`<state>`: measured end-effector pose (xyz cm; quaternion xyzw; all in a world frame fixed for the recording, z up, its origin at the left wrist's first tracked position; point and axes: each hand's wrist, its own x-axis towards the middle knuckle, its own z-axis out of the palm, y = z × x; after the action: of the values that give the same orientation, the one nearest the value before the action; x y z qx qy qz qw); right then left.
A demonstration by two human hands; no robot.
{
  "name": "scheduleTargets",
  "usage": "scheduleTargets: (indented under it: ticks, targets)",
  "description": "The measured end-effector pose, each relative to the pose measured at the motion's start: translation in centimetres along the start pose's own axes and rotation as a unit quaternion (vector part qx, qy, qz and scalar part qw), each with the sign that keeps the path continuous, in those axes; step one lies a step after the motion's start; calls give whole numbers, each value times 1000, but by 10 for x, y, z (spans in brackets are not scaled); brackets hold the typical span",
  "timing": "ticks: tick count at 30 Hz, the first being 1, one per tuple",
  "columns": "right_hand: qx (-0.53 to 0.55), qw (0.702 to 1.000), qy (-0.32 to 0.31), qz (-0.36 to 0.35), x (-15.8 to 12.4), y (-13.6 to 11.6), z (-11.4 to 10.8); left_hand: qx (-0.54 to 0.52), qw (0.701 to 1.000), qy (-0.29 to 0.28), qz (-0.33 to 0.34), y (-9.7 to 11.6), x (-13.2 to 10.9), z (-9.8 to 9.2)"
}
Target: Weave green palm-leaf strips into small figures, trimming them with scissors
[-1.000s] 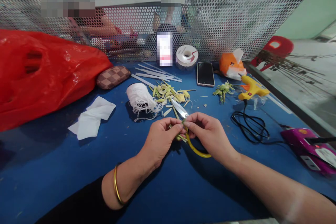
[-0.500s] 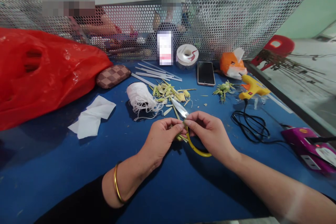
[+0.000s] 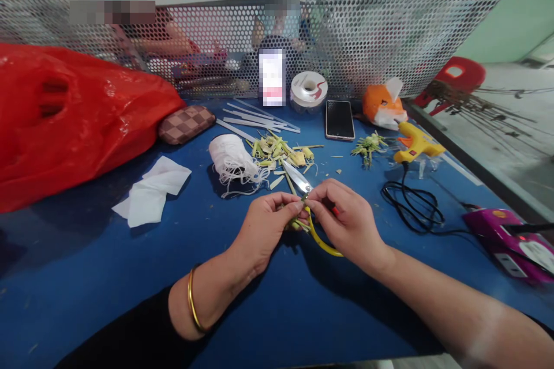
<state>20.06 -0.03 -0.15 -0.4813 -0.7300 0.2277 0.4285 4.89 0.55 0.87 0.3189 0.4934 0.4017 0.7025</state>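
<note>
My left hand is closed on a small bundle of green plant strips, mostly hidden by the fingers. Thumb and finger of my right hand pinch a thin piece of the same green strip, close against the left fingertips. Beneath my right hand lies a pair of scissors with yellow handles, its blades pointing away towards a heap of green and yellow plant scraps. Left of the heap is a roll of white string with loose ends.
A red plastic bag, checkered pouch and white tissue lie left. Glue sticks, a ribbon spool and a phone sit at the back. Right are a yellow glue gun, its cord and a purple power strip.
My right hand has turned slightly and its fingers have shifted on the green strip, baring more of it. My left hand stays nearly still.
</note>
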Motion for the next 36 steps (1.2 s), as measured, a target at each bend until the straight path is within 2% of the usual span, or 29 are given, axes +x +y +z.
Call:
scheduleTargets:
  ticks: [2, 5, 7, 9, 14, 16, 19, 21, 26, 31, 33, 36]
  targets:
    - [32, 997, -1, 66, 1, 1, 2, 10, 1000, 3, 2, 0, 1, -1]
    - [118, 977, -10, 179, 3, 2, 4, 37, 999, 0, 20, -2, 0, -1]
    - [163, 964, -20, 208, 4, 2, 4, 59, 998, -7, 33, -3, 0, -1]
    - [164, 966, -27, 199, 4, 1, 3, 76, 996, -14, 40, -3, -1, -1]
    - [71, 988, -17, 134, 1, 1, 2, 111, 992, -36, 56, -2, -3, 0]
    - [114, 978, -30, 170, 2, 0, 3, 121, 990, -38, 65, -2, -3, 0]
    - [223, 942, -46, 245, 5, -1, 3, 114, 991, -28, 60, -1, -2, 0]
    - [251, 932, -42, 256, 7, -1, 3, 98, 994, -12, 54, -1, -2, 0]
    - [219, 944, -48, 241, 5, -2, 2, 53, 998, 23, 40, -1, -1, 0]
    - [173, 962, -52, 203, 5, -5, 1, 22, 999, 24, 18, -2, -1, 0]
    - [209, 950, -66, 222, 6, -5, 0, 7, 1000, 13, 9, -1, -1, 0]
    - [316, 903, -87, 279, 7, -3, 0, -25, 1000, -5, -12, -1, 0, -1]
